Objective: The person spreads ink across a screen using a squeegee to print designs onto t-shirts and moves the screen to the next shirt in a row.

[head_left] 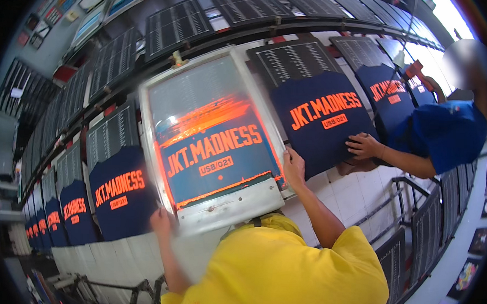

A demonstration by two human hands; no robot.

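Note:
A silk-screen frame (pixel 230 211) with a pale metal rim lies over a dark shirt panel on a printing board. Orange ink is smeared across its mesh, and orange lettering shows through. My left hand (pixel 161 222), slightly blurred, is closed at the frame's lower left edge. On the right edge, my right hand (pixel 294 169) grips the rim with curled fingers. Just right of the frame, a navy shirt panel (pixel 318 147) with orange lettering lies on its board. A co-worker's hand (pixel 363 146) rests on that panel's lower right part.
More printed navy panels (pixel 118 214) lie on boards in a row to the left. Another printed panel (pixel 386 107) is beyond the co-worker's arm. Black marked boards (pixel 178 30) line the far rail. A co-worker in a blue shirt (pixel 448 132) stands at right, near metal racks (pixel 424 233).

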